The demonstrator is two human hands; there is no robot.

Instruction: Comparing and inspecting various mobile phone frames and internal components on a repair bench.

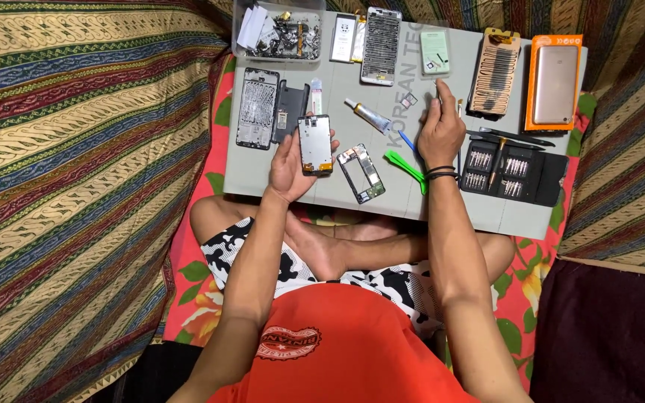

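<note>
While seated cross-legged at a grey work mat [322, 195], left hand [291, 166] cupped around an opened phone body [315, 144], fingers curled at its edges, held just above the mat's near-left area. Right hand [440, 130] down on the mat middle-right, fingers pinched together near a thin tool; cannot tell what exactly is gripped, too small.

Judged best handling: keep phone body level, grip by the edges only, off the exposed inner parts; bring tool tip in slowly, wrist braced on mat.

Around: bare phone frame [361, 173] just right of the held phone, green pry tool [404, 166] and blue tool [407, 140] beside right wrist, glue tube [367, 116] between the two hands. Black back covers [272, 112] left of the held phone. Clear parts tray [278, 31] top-left, full of small bits. Another frame [381, 46] top centre. Screwdriver bit case [513, 170] open at right, near right forearm. Orange boxed phone [554, 82] top-right, tan tool rack [495, 73] beside it.

In the way: glue tube and loose frame crowd the gap between hands; pry tools lie under the right wrist, easy to knock. Striped cloth [76, 186] all around.
</note>
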